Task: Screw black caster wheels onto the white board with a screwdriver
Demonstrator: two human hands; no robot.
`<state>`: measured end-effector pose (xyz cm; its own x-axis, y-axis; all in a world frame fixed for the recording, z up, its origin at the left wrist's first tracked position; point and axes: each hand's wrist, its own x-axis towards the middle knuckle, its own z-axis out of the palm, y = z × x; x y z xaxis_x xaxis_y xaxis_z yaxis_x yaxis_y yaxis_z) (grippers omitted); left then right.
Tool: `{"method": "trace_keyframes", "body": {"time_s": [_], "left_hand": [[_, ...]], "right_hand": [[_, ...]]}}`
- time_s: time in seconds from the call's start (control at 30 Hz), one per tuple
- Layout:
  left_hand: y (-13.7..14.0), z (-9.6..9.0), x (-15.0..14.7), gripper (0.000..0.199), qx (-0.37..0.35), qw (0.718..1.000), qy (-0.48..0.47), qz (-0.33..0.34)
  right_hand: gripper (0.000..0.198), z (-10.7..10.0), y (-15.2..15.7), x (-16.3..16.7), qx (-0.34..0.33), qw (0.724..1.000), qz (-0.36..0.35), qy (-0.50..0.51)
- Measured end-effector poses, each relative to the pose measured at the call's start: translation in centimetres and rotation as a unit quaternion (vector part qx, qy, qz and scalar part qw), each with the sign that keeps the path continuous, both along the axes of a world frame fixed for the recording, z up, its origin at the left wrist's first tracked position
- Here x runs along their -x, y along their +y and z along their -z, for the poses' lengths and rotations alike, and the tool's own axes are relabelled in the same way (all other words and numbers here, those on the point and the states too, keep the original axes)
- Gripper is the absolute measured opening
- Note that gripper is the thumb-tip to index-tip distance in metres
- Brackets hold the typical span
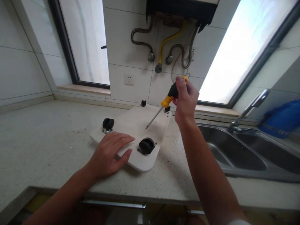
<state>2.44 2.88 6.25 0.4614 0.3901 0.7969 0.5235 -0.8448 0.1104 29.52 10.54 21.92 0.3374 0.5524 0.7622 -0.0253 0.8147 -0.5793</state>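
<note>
While left hand (112,152) rests on white board (131,120) — grip relaxed, unclosed; right hand (187,100) clasps screwdriver (167,101); tip (147,127) apparently above board

The countertop (58,134) (seemingly stone) bears a white board (134,123).

Between casters (147,146), room around screwdriver (167,101)

Double metal sink (253,175): lay to the right of the right hand (186,97). Chrome tap (248,110): stood at its back edge, farther right of that hand. Blue bundle (281,120): sat beyond the tap, rightmost. Wall socket (129,79): was set left of the right hand. Yellow hose (163,43): hung above and left of that hand. Dark wall unit (180,12): was mounted higher above it. Silver drawer handle (114,204): ran below the left hand (111,153).
</note>
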Motion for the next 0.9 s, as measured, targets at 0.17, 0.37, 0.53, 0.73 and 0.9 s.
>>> {"method": "trace_keyframes", "body": {"time_s": [0.17, 0.37, 0.53, 0.73, 0.9], "left_hand": [[1.1, -6.6, -3.4, 0.020, 0.138, 0.975, 0.074, 0.155], [0.3, -8.5, -8.5, 0.013, 0.157, 0.919, 0.354, 0.072], [-2.6, -3.6, -11.5, 0.019, -0.070, 0.962, 0.263, -0.034], [-3.1, -1.1, -10.1, 0.034, -0.112, 0.959, 0.201, -0.166], [-3.6, 0.1, -9.8, 0.029, -0.086, 0.979, 0.159, -0.096]], "right_hand": [[0.043, 1.4, 2.5, 0.3, -0.027, 0.999, 0.034, 0.031], [0.046, 2.8, 3.5, -0.2, -0.005, 0.999, 0.001, -0.037], [0.046, 3.3, 2.7, 0.2, 0.011, 0.995, 0.022, -0.093], [0.031, 2.6, 1.7, 1.0, -0.087, 0.993, 0.035, -0.069], [0.026, 3.0, 1.5, 2.3, -0.107, 0.991, 0.042, -0.069]]}}
